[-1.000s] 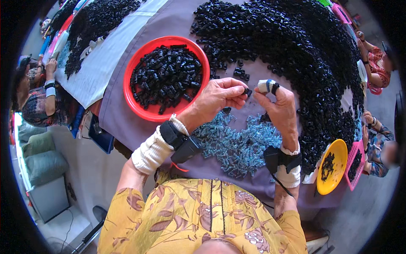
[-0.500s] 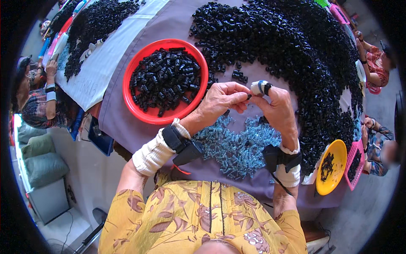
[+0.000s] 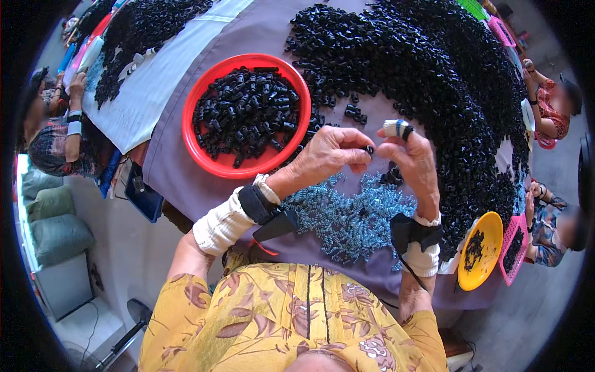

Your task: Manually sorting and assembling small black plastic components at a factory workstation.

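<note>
My left hand [image 3: 331,155] is closed in a pinch on a small black plastic part [image 3: 369,150], held above the table. Facing it, my right hand [image 3: 412,158] has its thumb and wrapped index finger apart, with nothing visible between them. Its lower fingers are mostly hidden. Dark pieces [image 3: 392,174] show beside that palm; whether they are held or lying on the table I cannot tell. Small blue-grey springs [image 3: 347,214] are heaped below both hands. Left of my left hand stands a red bowl [image 3: 189,139] full of black parts.
A large pile of black parts [image 3: 421,68] spreads across the far and right side. At the right edge are a yellow plate [image 3: 491,248] with dark bits and a pink basket [image 3: 508,273]. Other people work at left and right. A blue tray [image 3: 141,199] hangs low at left.
The two hands were touching at the fingertips over the small part; now the right hand has drawn a little away, leaving the part in the left fingers. The view has shifted slightly.
</note>
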Demonstrator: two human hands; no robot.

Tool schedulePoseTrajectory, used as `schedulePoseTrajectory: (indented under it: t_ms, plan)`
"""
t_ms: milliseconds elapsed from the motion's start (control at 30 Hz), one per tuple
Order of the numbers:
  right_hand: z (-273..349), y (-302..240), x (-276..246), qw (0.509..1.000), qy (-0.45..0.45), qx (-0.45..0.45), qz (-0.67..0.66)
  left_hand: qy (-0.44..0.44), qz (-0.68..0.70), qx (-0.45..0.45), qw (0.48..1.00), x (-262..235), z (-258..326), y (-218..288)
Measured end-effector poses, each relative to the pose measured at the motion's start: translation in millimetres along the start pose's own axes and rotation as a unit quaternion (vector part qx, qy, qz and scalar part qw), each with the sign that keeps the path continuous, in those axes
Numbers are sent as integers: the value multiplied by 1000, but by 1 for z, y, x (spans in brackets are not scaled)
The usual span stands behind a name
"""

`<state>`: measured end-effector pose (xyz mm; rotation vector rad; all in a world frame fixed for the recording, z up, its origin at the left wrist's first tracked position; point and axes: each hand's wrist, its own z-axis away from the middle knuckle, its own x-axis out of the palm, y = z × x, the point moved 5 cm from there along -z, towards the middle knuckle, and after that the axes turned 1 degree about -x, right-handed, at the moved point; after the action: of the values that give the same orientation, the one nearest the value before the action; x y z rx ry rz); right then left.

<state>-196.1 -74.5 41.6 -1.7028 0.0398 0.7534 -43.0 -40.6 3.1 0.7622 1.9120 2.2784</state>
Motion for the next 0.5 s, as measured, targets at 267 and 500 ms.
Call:
schedulePoseTrajectory:
  t_ms: [267, 500]
  plan:
    - [-7, 18, -6, 996, 57, 5, 70, 79, 20, 13, 997, -20, 5, 1]
    - [-30, 27, 15, 975, 49, -72, 203, 111, 46, 10, 993, -29, 5, 0]
